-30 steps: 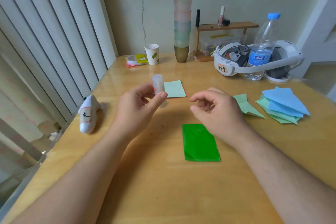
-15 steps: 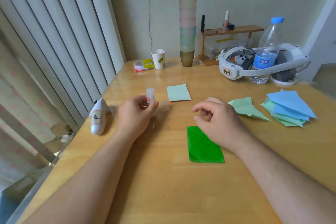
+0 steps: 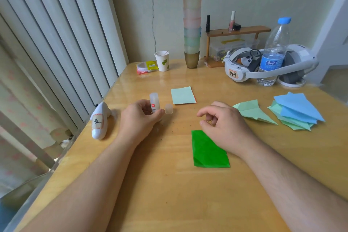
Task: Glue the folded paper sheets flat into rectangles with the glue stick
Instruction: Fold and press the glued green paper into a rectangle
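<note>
Two hands work over the tabletop, which carries all the paper. Largest of the unfinished stock is the pile of blue and pale green folded sheets at the far right, with one pale green folded sheet lying just beside it; these are still pointed shapes, so most of the task appears to remain. Nearer the person, a dark green sheet lies flat as a near-rectangle, its upper right corner under the right hand; whether it is already glued cannot be told from this view. A pale green rectangle lies flat farther back and looks finished.

Right hand: fingers loosely curled, holding nothing, hovering or resting at the dark green sheet.

Left hand: fingers and thumb wrapped round the lower part of the glue stick, which stands upright on the tabletop left of the pale green rectangle.

Cap: off the stick, standing on the tabletop just beside the left thumb tip, possibly touching it.
</note>
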A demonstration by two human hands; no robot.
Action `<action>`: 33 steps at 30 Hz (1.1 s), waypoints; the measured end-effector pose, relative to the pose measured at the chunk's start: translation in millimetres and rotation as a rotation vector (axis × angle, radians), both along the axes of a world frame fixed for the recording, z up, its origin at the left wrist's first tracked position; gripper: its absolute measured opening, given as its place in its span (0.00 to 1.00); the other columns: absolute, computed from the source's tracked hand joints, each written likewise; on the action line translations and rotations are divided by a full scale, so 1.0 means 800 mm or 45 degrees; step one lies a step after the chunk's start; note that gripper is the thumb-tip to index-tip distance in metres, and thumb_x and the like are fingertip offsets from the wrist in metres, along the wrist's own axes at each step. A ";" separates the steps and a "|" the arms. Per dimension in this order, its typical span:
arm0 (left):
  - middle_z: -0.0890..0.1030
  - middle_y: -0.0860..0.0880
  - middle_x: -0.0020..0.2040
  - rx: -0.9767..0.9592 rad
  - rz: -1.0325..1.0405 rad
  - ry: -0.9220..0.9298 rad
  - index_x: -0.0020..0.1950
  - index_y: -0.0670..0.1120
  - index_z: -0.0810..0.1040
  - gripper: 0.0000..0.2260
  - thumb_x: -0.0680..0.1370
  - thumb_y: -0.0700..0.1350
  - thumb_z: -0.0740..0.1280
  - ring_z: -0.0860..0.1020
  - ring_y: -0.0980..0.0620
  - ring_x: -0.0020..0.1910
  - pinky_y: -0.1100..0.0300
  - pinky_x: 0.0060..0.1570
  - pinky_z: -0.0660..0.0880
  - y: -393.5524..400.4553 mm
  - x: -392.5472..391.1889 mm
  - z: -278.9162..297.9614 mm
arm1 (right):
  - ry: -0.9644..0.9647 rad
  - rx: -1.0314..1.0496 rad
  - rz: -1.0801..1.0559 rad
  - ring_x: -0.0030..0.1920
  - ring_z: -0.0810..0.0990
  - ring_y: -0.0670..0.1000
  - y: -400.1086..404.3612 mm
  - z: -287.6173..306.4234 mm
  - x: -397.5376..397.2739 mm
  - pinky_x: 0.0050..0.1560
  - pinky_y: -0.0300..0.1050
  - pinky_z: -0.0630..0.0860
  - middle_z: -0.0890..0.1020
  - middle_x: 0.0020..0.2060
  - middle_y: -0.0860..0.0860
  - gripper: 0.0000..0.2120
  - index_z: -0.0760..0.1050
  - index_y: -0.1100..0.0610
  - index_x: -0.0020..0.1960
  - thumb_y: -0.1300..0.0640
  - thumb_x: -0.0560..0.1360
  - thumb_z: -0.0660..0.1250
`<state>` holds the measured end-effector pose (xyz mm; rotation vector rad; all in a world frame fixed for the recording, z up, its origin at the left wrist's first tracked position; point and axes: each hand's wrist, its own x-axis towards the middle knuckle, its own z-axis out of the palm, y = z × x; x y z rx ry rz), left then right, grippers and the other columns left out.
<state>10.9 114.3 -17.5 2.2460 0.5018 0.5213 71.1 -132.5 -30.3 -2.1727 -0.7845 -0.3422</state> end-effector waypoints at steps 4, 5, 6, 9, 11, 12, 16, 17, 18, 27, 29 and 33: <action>0.84 0.58 0.38 -0.005 -0.001 -0.004 0.48 0.55 0.81 0.12 0.73 0.59 0.78 0.81 0.62 0.39 0.58 0.43 0.77 -0.001 -0.001 0.001 | 0.010 -0.006 -0.004 0.39 0.76 0.48 -0.001 -0.001 -0.001 0.43 0.40 0.76 0.77 0.40 0.43 0.10 0.85 0.46 0.50 0.61 0.74 0.74; 0.84 0.57 0.41 -0.009 -0.004 -0.016 0.51 0.55 0.79 0.17 0.71 0.63 0.78 0.81 0.61 0.43 0.57 0.46 0.78 -0.002 -0.001 0.001 | 0.014 -0.001 -0.002 0.39 0.76 0.48 -0.001 -0.001 -0.001 0.44 0.39 0.76 0.77 0.40 0.43 0.11 0.85 0.46 0.50 0.61 0.74 0.74; 0.83 0.57 0.46 -0.014 -0.004 -0.041 0.56 0.56 0.77 0.23 0.69 0.66 0.78 0.80 0.59 0.48 0.56 0.49 0.78 -0.004 -0.002 0.002 | 0.017 0.008 0.001 0.39 0.76 0.47 -0.001 -0.001 -0.001 0.44 0.39 0.76 0.77 0.41 0.43 0.11 0.85 0.46 0.50 0.61 0.74 0.74; 0.75 0.53 0.56 0.060 0.019 -0.191 0.68 0.57 0.70 0.34 0.69 0.70 0.74 0.74 0.52 0.59 0.50 0.60 0.75 -0.011 -0.003 0.002 | -0.021 0.031 0.004 0.40 0.77 0.46 -0.001 0.001 -0.003 0.44 0.38 0.75 0.77 0.42 0.43 0.11 0.85 0.46 0.51 0.62 0.74 0.74; 0.72 0.53 0.59 0.161 0.024 -0.339 0.71 0.55 0.69 0.33 0.72 0.67 0.74 0.70 0.54 0.60 0.48 0.64 0.71 -0.020 -0.006 0.003 | -0.081 0.024 -0.004 0.42 0.77 0.47 -0.006 0.013 -0.007 0.45 0.39 0.75 0.78 0.43 0.44 0.12 0.85 0.47 0.52 0.61 0.74 0.74; 0.71 0.53 0.59 0.202 0.016 -0.404 0.72 0.53 0.69 0.33 0.73 0.64 0.74 0.68 0.56 0.59 0.49 0.65 0.70 -0.025 -0.008 0.004 | -0.123 0.019 -0.014 0.42 0.77 0.48 -0.013 0.022 -0.008 0.46 0.39 0.74 0.78 0.44 0.45 0.12 0.85 0.47 0.53 0.61 0.74 0.74; 0.68 0.52 0.62 0.307 -0.036 -0.526 0.72 0.53 0.69 0.30 0.74 0.61 0.72 0.69 0.49 0.65 0.53 0.67 0.64 -0.039 -0.012 0.001 | -0.095 -0.191 -0.224 0.53 0.75 0.50 -0.062 0.067 0.006 0.57 0.47 0.73 0.77 0.53 0.46 0.20 0.81 0.44 0.60 0.62 0.73 0.72; 0.68 0.50 0.63 0.333 -0.058 -0.531 0.72 0.53 0.69 0.29 0.74 0.61 0.71 0.69 0.47 0.66 0.52 0.68 0.64 -0.042 -0.013 0.001 | 0.013 -0.341 -0.310 0.59 0.73 0.51 -0.078 0.075 0.013 0.62 0.50 0.73 0.76 0.57 0.46 0.23 0.79 0.43 0.64 0.61 0.73 0.71; 0.68 0.49 0.63 0.362 -0.091 -0.537 0.71 0.53 0.70 0.28 0.74 0.60 0.71 0.68 0.45 0.66 0.51 0.68 0.64 -0.047 -0.015 0.002 | 0.126 -0.504 -0.391 0.64 0.71 0.53 -0.094 0.077 0.018 0.66 0.52 0.72 0.74 0.60 0.47 0.25 0.76 0.43 0.67 0.59 0.73 0.71; 0.73 0.48 0.62 0.644 -0.448 -0.632 0.62 0.49 0.79 0.16 0.75 0.49 0.73 0.70 0.46 0.59 0.42 0.63 0.70 -0.077 -0.015 -0.006 | -0.018 -0.441 -0.439 0.51 0.73 0.55 -0.123 0.050 0.028 0.51 0.54 0.74 0.81 0.46 0.47 0.05 0.80 0.49 0.50 0.53 0.79 0.65; 0.75 0.50 0.63 0.633 -0.547 -0.627 0.63 0.49 0.79 0.16 0.76 0.48 0.72 0.73 0.48 0.61 0.45 0.62 0.72 -0.079 -0.016 -0.004 | 0.036 -0.071 -0.360 0.42 0.75 0.56 -0.110 0.069 0.026 0.42 0.51 0.72 0.79 0.37 0.50 0.03 0.77 0.52 0.46 0.56 0.76 0.65; 0.81 0.59 0.62 0.192 -0.741 -0.361 0.69 0.59 0.75 0.18 0.80 0.59 0.64 0.78 0.56 0.62 0.52 0.64 0.74 -0.078 -0.017 -0.005 | 0.483 0.438 0.097 0.36 0.78 0.50 -0.070 0.107 0.015 0.39 0.47 0.72 0.81 0.34 0.49 0.07 0.79 0.54 0.44 0.64 0.75 0.65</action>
